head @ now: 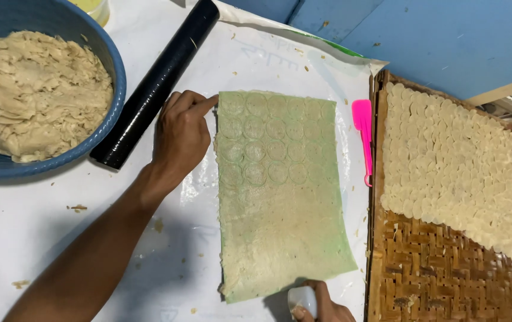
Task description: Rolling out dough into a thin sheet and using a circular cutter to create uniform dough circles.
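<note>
Pressing dough sheet with hands

bright, even overhead light, soft shadow under the forearm, faint glare on the plastic sheet, sharp focus.

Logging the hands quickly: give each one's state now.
Left hand: loosely curled, holding nothing, fingertips on the top-left edge of the rolled dough sheet.
Right hand: closed around a small white round cutter.
</note>
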